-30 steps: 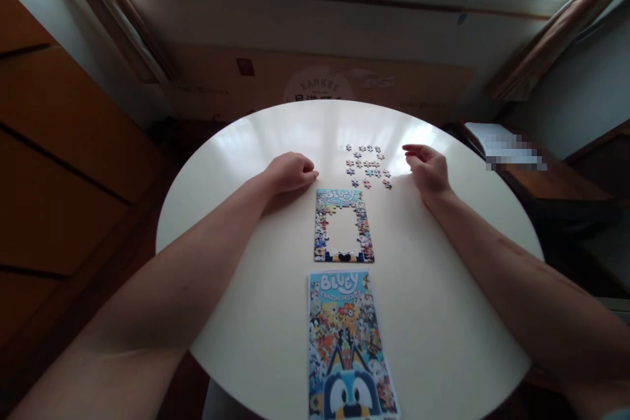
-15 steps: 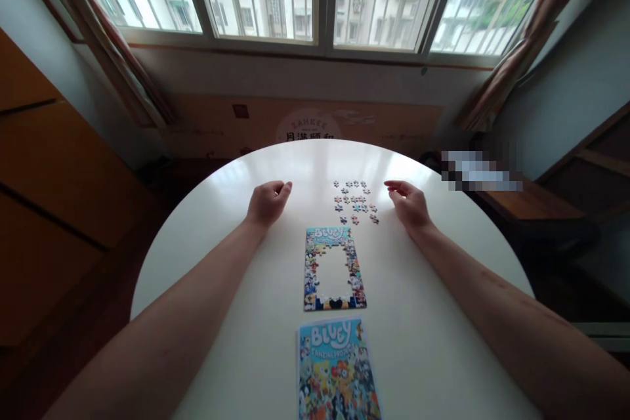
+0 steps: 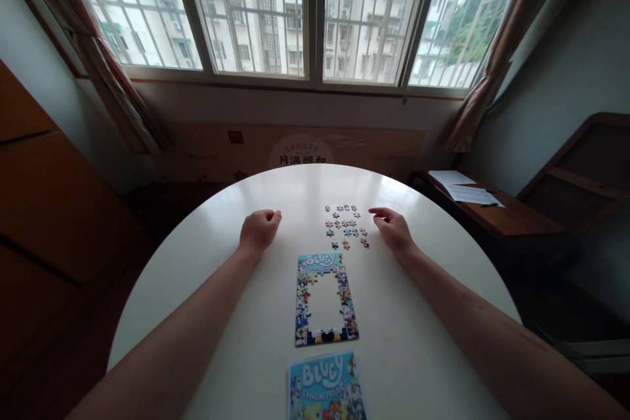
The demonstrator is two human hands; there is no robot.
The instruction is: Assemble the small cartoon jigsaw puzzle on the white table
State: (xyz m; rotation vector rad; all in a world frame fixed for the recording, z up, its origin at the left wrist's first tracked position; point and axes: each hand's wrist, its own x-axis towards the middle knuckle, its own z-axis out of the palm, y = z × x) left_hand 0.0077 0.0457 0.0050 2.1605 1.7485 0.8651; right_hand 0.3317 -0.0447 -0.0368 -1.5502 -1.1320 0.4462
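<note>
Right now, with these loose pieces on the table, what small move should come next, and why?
Probably the right hand should pick up one of the loose pieces: it is right beside them, the left hand is curled and farther off, and the partly built puzzle has a wide gap in its middle.

loose pieces [image 3: 347, 233] lie between left hand [image 3: 260, 231] and right hand [image 3: 392, 230], beyond the puzzle border [image 3: 302, 303].

White table [image 3: 403, 354]; puzzle border [image 3: 302, 308] with a light-blue top and multicoloured figures down its sides; blue picture sheet [image 3: 325, 384] lettered in white.
</note>
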